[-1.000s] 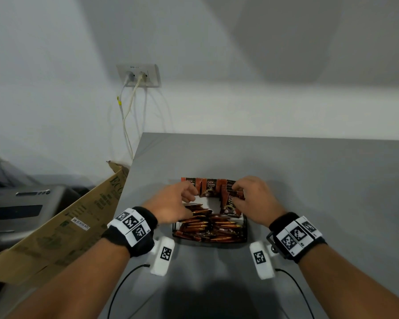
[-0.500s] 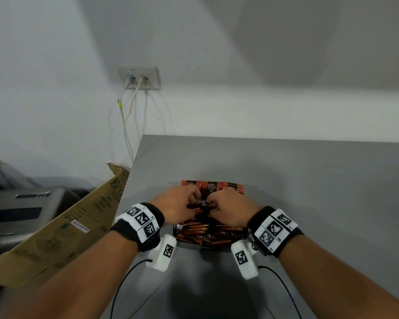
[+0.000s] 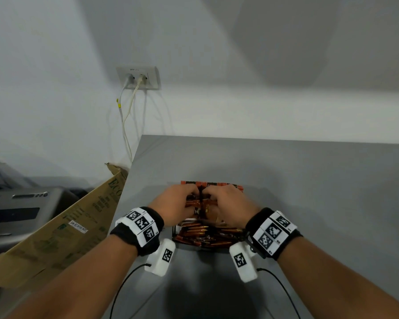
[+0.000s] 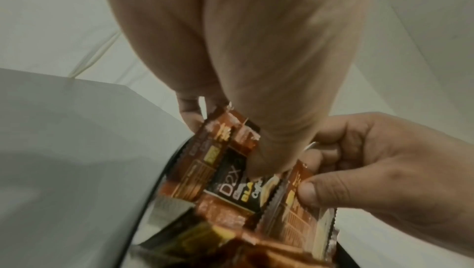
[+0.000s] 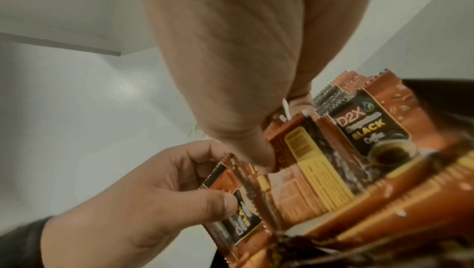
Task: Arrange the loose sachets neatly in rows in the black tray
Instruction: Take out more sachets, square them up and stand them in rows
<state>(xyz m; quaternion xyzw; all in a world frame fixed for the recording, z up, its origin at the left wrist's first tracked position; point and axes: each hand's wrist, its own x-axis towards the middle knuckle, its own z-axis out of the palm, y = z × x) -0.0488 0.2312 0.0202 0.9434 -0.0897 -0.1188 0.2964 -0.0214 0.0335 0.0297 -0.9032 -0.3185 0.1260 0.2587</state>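
While both hands work over the black tray (image 3: 175, 236) on the grey table (image 3: 309, 192), each pinches a brown sachet. Left hand (image 3: 174, 207) has thumb and curled fingers clamped on a sachet (image 4: 225, 163) standing on edge. Right hand (image 3: 228, 207) likewise grips another sachet (image 5: 295, 150). Loose sachets (image 3: 203, 237) lie heaped in the tray's near part; a standing row (image 3: 213, 183) lines its far edge.
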